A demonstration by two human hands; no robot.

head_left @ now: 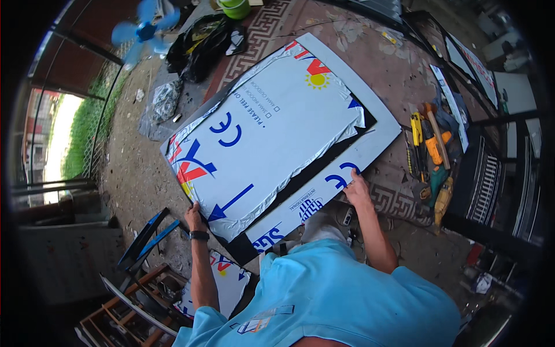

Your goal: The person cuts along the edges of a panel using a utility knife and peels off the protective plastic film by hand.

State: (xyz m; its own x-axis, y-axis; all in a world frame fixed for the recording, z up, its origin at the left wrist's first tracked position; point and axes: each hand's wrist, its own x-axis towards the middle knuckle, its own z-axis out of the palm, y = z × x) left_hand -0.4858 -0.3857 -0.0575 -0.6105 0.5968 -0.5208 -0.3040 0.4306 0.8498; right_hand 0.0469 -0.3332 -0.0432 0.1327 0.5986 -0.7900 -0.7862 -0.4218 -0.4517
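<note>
Head camera: which thing are the two hands on?

A film-covered panel (272, 133) and the white board (373, 147) beneath it. The panel lies flat and at a slant above a patterned rug (347, 34), over its left border; the board sticks out past it on the right and near sides.

What does the left hand (195, 217) do?

Its fingers touch the panel's edge beside the near left corner, with a dark band (199, 235) on the wrist. I can't tell whether they close around that edge, since the underside is hidden.

And the right hand (357, 192)?

Apart from the left, on the board's near right edge, fingers lying over the blue print. Whether it grips from below, I can't tell either.

How does the film look?

Mostly white, printed in blue, red and yellow, its rim wrinkled and silvery. A black margin (240, 250) shows between that rim and the board.

Anything around them?

Near the rug's right edge, a cluster of tools, including a yellow cutter (416, 128) and a wooden handle (437, 139). Beyond its left border, a black plastic bag (199, 49) and a blue fan (145, 31).
</note>
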